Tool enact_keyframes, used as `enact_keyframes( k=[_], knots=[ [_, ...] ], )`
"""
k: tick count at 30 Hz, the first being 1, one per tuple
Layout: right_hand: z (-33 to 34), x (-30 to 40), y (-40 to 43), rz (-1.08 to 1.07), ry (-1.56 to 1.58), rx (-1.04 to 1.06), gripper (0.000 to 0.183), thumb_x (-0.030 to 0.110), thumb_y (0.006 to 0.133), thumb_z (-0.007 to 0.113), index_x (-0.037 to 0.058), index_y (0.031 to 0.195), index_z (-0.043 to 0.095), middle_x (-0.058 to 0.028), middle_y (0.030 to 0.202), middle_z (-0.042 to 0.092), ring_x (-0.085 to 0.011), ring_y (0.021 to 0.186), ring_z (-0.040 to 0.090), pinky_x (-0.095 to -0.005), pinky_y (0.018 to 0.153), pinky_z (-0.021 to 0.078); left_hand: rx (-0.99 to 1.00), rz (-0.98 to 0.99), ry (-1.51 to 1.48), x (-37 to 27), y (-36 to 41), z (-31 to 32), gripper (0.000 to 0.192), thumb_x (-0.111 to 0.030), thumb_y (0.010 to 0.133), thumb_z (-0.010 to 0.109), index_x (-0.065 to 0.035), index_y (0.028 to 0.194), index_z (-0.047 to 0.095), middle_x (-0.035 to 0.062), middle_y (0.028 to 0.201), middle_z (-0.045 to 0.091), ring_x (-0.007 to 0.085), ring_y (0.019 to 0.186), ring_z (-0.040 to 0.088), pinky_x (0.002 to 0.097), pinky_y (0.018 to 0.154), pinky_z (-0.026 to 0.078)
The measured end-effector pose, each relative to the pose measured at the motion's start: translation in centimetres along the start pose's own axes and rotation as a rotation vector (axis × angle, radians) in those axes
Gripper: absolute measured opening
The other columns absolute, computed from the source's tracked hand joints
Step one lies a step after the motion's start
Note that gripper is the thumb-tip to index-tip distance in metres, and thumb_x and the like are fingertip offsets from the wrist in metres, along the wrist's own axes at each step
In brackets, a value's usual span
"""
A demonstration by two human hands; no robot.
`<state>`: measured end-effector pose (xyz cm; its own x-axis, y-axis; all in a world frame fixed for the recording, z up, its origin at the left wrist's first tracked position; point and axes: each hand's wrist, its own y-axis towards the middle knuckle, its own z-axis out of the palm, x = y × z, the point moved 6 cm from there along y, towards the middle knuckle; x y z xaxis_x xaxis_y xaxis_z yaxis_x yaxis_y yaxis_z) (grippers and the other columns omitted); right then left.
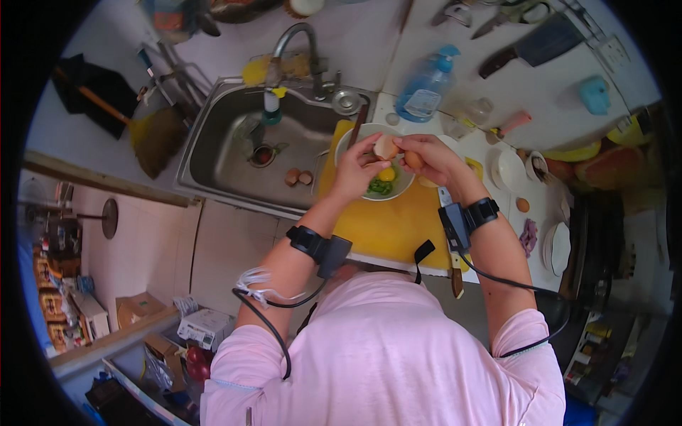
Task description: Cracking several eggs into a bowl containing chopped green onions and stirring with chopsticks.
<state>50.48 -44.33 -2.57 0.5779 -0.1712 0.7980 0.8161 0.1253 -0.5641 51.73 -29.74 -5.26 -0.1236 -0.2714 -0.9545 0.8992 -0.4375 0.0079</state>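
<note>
Over a white bowl [392, 194], my left hand [351, 168] grips a cracked eggshell [384, 148]. My right hand [434, 160] touches the shell's right side with its fingertips, and a brown rounded piece of egg or eggshell [413, 160] sits in its curled fingers; whether it is whole I cannot tell. In the bowl lie an egg yolk [387, 174] and chopped green vegetable pieces [380, 186]. A brown stick-like utensil [357, 128] leans at the bowl's upper left. The bowl stands on a yellow cutting board [391, 229].
Left is a steel sink [224, 175] with eggshell pieces [298, 177] and a faucet [303, 32]. A knife [456, 274] lies at the board's right edge. Rightward are a brown egg [522, 204], white dishes [506, 170] and a purple cloth [528, 237]. A blue pump bottle [426, 93] stands behind.
</note>
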Motion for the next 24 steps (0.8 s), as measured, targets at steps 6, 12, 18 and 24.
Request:
enact_keyframes(
  k=[6,12,18,24],
  knots=[
    [0.9,0.6,-2.1,-0.176,-0.042,-0.053,0.041,0.024,0.086,0.064,0.0010,0.119,0.053,-0.0053,0.101,0.056,-0.0117,0.078,0.055,-0.0236,0.068,0.0469,-0.078,0.079,-0.015,0.9,-1.6,-2.9,0.055,0.004,0.077,0.066,-0.0038,0.127,0.045,0.0086,0.118,0.052,0.0176,0.098,0.059,0.0269,0.082,0.049],
    [-3.9,-0.7,-8.2,-0.252,-0.077,-0.212,0.037,0.023,0.086,0.062,0.0026,0.117,0.054,-0.0054,0.095,0.058,-0.0118,0.076,0.055,-0.0241,0.066,0.0468,-0.374,-0.122,0.303,2.0,-2.5,-18.1,0.057,-0.002,0.072,0.072,-0.0036,0.121,0.044,0.0102,0.116,0.052,0.0205,0.096,0.060,0.0287,0.080,0.051],
    [-10.7,-8.9,-14.6,-0.092,0.113,-0.500,0.035,0.020,0.088,0.060,0.0010,0.117,0.053,-0.0064,0.090,0.058,-0.0137,0.073,0.056,-0.0244,0.062,0.0476,-0.216,-0.446,0.865,10.0,-0.2,-28.6,0.066,-0.018,0.064,0.079,-0.0022,0.118,0.045,0.0164,0.105,0.060,0.0254,0.094,0.061,0.0340,0.079,0.049],
    [-14.3,-13.7,-22.0,-0.048,0.243,-0.788,0.033,0.020,0.088,0.060,0.0022,0.115,0.053,-0.0065,0.086,0.059,-0.0143,0.071,0.057,-0.0249,0.061,0.0497,0.158,-0.472,0.967,20.2,1.9,-28.3,0.040,-0.042,0.077,0.056,-0.0021,0.077,0.060,0.0134,0.072,0.061,0.0250,0.075,0.060,0.0386,0.072,0.046]
  ],
)
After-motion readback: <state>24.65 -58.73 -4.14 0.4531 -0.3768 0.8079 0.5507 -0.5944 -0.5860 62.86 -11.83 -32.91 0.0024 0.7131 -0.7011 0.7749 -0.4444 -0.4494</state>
